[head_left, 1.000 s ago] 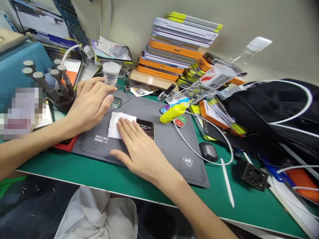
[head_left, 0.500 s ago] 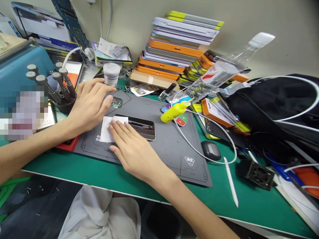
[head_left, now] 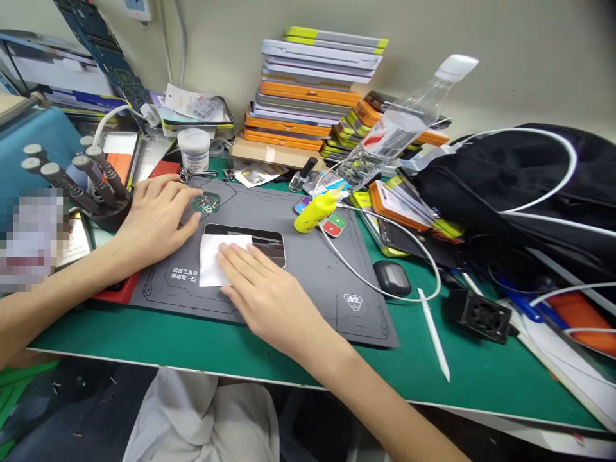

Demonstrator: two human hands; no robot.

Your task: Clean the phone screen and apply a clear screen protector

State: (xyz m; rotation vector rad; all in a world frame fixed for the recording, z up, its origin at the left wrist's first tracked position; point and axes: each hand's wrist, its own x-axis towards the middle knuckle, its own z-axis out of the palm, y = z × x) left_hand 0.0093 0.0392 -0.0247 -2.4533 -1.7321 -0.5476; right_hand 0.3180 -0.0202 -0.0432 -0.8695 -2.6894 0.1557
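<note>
My right hand (head_left: 262, 282) lies flat, fingers stretched out, on a white cloth or wipe (head_left: 210, 263). That wipe covers the left part of a smartphone (head_left: 270, 240), whose dark, glossy face shows at the right and along the top edge. Both rest on a grey work mat (head_left: 308, 301). To the left of the phone, my left hand (head_left: 156, 221) is open with bent, parted fingers and holds nothing. Its fingertips are close to a small green circuit board (head_left: 206, 203); whether they touch it I cannot tell.
A yellow squeeze bottle (head_left: 315, 213) and a white cable (head_left: 356, 273) lie right of the phone. Screwdrivers (head_left: 99, 183) stand in a round holder at left. Behind are a white jar (head_left: 194, 151), stacked boxes (head_left: 308, 96) and a plastic bottle (head_left: 389, 131). A black earbud case (head_left: 392, 278) sits at right.
The view has shifted, so most things appear farther left. My right hand and the wipe have slid rightward along the phone. My left hand has drawn back slightly beside the circuit board.
</note>
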